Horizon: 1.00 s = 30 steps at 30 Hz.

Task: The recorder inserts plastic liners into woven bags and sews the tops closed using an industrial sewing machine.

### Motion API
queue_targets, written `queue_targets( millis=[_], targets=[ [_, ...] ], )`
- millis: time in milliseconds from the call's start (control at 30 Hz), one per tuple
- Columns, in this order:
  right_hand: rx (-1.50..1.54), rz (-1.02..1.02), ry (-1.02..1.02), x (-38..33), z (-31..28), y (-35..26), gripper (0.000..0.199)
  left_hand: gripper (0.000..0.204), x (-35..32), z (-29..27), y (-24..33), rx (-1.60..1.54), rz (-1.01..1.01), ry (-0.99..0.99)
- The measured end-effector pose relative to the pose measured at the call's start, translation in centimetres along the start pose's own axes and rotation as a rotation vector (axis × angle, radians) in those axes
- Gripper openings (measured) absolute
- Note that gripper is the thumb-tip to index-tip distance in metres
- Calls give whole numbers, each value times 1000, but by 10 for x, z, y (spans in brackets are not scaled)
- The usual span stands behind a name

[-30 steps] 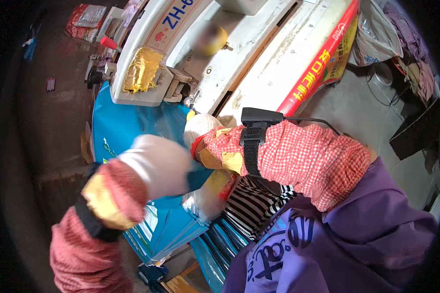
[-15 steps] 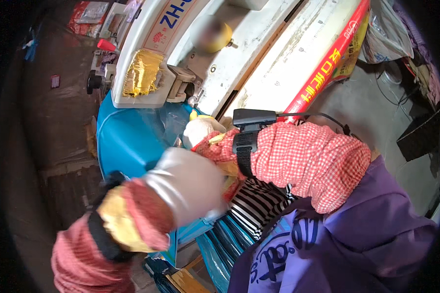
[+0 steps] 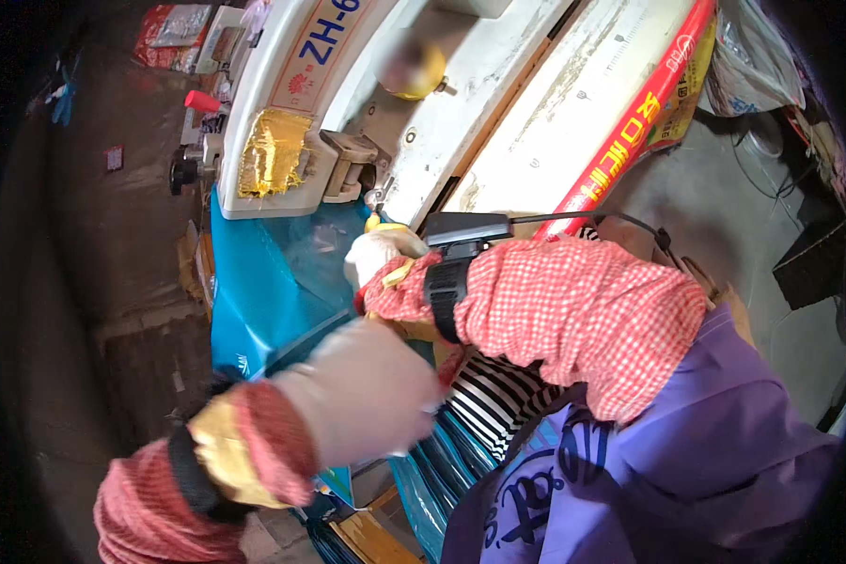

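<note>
**Blue sheet at the machine: flat, and fingers clear**

We have the blue sheet (image 3: 263, 301) at the near end of the white machine head (image 3: 230, 179), left of our right hand (image 3: 381, 256) and beyond our left hand (image 3: 371, 390). Our right hand, gloved, is just beside the metal foot (image 3: 374, 198), with a yellow patch showing at its far side; its fingers are mostly hidden, so we cannot tell whether they grip the sheet. Our left hand, also gloved, is blurred in front of the sheet's near part, and we cannot tell how its fingers stand either.

To handle this well, we judge that the right fingers should press the sheet flat from the side, well off the foot, while the left takes up slack evenly. The glossy surface looks slippery, so light, broad pressure should serve better than pinching. We should also mind the cable (image 3: 620, 219) at our right wrist and the sheet's loose folds, which could snag.
</note>
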State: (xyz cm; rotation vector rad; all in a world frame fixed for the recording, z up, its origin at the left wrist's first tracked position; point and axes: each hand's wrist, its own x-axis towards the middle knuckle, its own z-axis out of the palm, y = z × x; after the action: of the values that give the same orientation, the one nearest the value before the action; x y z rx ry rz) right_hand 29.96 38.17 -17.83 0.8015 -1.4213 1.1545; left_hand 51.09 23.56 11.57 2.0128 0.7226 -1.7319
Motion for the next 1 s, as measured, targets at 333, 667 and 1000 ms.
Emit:
queue_targets(
  millis=[333,667,1000],
  targets=[
    [1495,-387,86,3,39,-78,29,27,-20,20,-18,46,-86,212],
    [1027,-690,-315,74,-1,-95,20,13,-23,24,25,82,166,-299],
    [1308,-1375,-457,63,-2,25,19,21,14,6,14,-68,-108,139]
  ],
)
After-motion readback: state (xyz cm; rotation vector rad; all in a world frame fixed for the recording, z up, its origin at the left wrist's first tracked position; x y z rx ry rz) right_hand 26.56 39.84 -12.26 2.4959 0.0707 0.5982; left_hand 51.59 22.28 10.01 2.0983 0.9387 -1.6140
